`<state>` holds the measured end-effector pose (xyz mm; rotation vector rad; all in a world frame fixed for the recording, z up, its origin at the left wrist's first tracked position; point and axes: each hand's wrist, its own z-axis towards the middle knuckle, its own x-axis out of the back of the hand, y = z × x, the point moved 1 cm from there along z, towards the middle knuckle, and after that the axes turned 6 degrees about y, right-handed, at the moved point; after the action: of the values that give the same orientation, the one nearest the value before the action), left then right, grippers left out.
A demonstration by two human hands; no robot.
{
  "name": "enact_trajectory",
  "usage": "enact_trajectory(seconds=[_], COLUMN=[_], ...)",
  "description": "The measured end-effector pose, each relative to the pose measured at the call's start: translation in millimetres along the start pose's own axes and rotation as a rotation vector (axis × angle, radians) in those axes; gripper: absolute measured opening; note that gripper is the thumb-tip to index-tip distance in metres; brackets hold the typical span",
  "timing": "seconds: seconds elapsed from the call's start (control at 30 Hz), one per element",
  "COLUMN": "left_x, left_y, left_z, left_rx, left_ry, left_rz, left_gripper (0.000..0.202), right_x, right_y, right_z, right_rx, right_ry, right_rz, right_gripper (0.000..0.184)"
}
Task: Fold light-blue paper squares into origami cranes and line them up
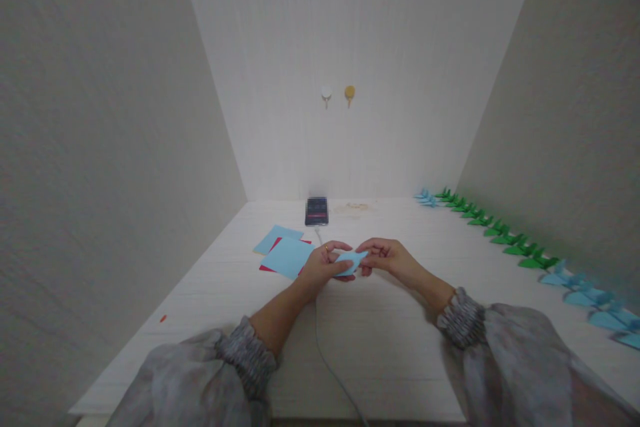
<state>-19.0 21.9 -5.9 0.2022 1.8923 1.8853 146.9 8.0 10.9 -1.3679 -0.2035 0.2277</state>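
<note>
A small light blue piece of folded paper (351, 260) is held up between my two hands, above the middle of the table. My left hand (325, 265) grips its left part, thumb on top and fingers beneath and behind. At the right end, my right hand (383, 256) pinches the paper's edge between thumb and fingers. Just left of my left hand lie light blue paper squares (289, 256), with red paper (267, 269) showing from under them. The exact folds are too small to make out.
A phone (317, 211) with a white cable (330, 368) lies near the back wall. Green folded paper pieces (500, 232) and blue folded ones (585, 293) line the right wall. Another blue group (427, 197) sits at the back. A small orange scrap (163, 318) lies left.
</note>
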Motion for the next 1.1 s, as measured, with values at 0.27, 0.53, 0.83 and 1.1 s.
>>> enact_trajectory(seconds=[0.27, 0.53, 0.83, 1.1], left_x=[-2.4, -2.8, 0.4, 1.4], left_y=[2, 2, 0, 2], left_z=[-2, -1, -1, -2], left_rx=[-0.067, -0.055, -0.054, -0.033], left_ry=[-0.027, -0.031, -0.044, -0.096], left_rz=[-0.031, -0.057, -0.071, -0.054], left_gripper=[0.033, 0.031, 0.034, 0.036], right_x=[3, 6, 10, 9], right_y=[0, -2, -9, -18], right_z=[-1, -1, -1, -3], right_rx=[0.039, 0.064, 0.144, 0.19], right_ry=[0.036, 0.073, 0.076, 0.025], right_rz=[0.003, -0.026, -0.099, -0.19], right_gripper=[0.017, 0.016, 0.012, 0.012])
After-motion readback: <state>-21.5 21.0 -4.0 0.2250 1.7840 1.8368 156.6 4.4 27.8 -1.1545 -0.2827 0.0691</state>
